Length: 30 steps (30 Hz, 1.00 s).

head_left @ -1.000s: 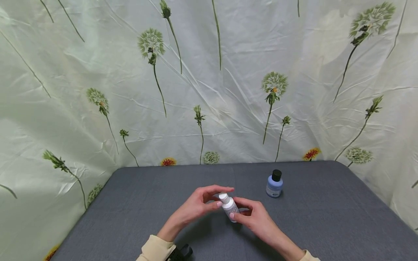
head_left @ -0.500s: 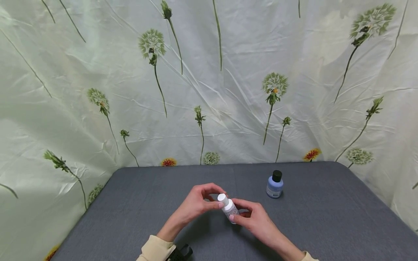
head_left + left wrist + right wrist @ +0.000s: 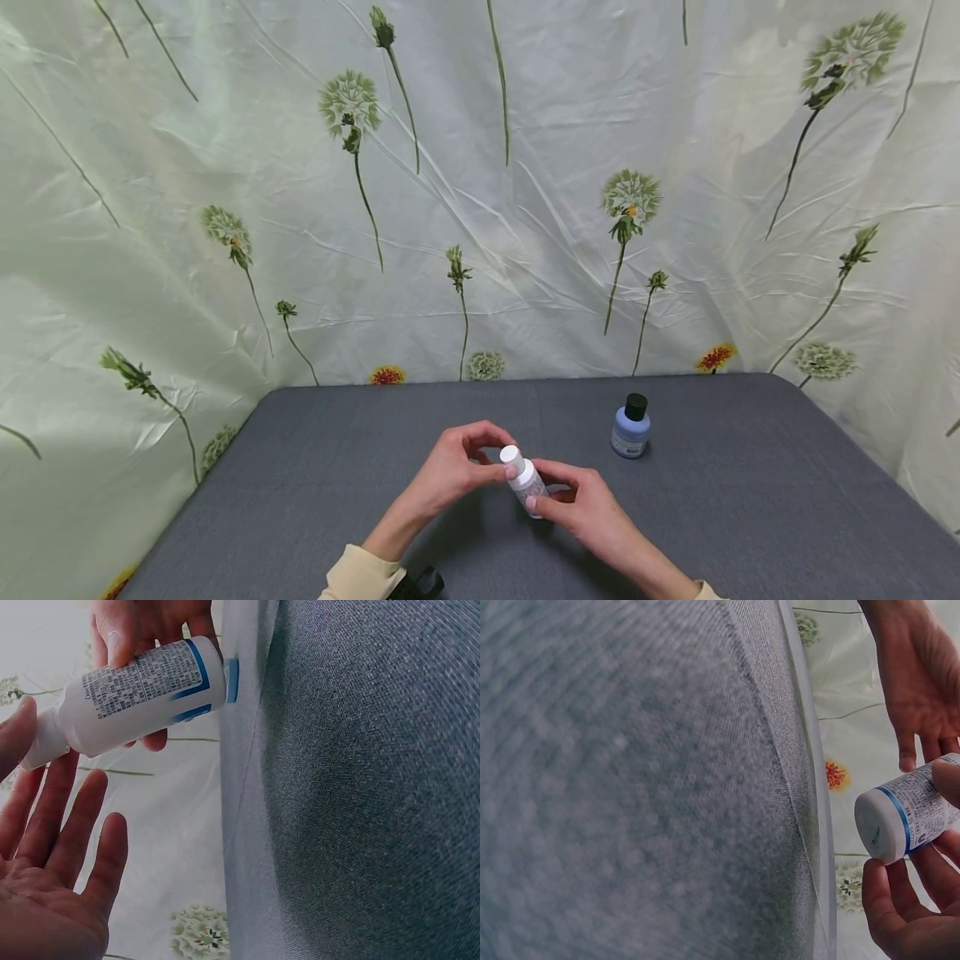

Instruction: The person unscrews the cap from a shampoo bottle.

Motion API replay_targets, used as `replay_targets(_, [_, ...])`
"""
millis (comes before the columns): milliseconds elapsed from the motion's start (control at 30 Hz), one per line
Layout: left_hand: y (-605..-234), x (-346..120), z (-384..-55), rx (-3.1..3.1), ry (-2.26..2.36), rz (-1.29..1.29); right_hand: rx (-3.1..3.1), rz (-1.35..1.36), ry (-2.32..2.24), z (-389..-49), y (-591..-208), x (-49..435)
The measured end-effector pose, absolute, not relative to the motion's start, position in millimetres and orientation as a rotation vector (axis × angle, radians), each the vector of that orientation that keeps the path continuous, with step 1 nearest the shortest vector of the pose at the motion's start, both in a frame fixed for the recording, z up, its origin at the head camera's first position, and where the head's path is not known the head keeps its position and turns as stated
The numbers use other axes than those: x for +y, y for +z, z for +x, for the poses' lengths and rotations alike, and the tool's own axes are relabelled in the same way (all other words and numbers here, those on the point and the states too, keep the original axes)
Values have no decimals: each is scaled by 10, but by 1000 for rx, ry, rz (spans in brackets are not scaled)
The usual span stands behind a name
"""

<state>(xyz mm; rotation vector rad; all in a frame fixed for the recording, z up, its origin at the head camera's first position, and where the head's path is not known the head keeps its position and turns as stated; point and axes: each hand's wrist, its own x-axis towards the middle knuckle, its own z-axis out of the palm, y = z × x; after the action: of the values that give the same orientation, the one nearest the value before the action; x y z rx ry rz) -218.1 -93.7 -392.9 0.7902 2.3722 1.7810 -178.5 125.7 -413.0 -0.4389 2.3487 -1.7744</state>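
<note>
A small white bottle [image 3: 530, 486] with a white cap [image 3: 512, 455] is held tilted over the table, its top leaning left. In the left wrist view the bottle [image 3: 139, 696] shows a printed label with a blue border. My left hand [image 3: 455, 467] pinches the cap between thumb and fingers, the other fingers spread. My right hand [image 3: 581, 496] grips the bottle's body, thumb in front and fingers behind. The right wrist view shows the bottle's base [image 3: 877, 823] hanging clear of the table.
A blue bottle with a black cap [image 3: 630, 427] stands upright on the grey cloth-covered table [image 3: 337, 467], behind and right of my hands. A pale curtain with dandelion prints [image 3: 480, 192] hangs along the table's back and sides.
The fingers of my left hand have come in from above the cap and now pinch it. The right hand keeps its grip on the bottle. The blue bottle has not moved.
</note>
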Motion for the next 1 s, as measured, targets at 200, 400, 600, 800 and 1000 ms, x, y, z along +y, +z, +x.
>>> replay_targets(200, [-3929,-944,-2192,2272,1766,948,2332,-453,-1799,-1779,-4142,1267])
replay_targets(400, [-3933,-971,-2196,2122,1760,1052,2345,-455,-1796,-1791,-4140,1272])
replay_targets(600, [-3932,-996,-2195,2009,1774,1079,2346,-448,-1787,-1803,-4144,1282])
replay_targets(800, [-3941,-988,-2190,2066,1791,1025,2355,-456,-1777,-1797,-4158,1282])
replay_targets(1000, [-3930,-963,-2193,2251,1773,862,2355,-448,-1775,-1796,-4146,1266])
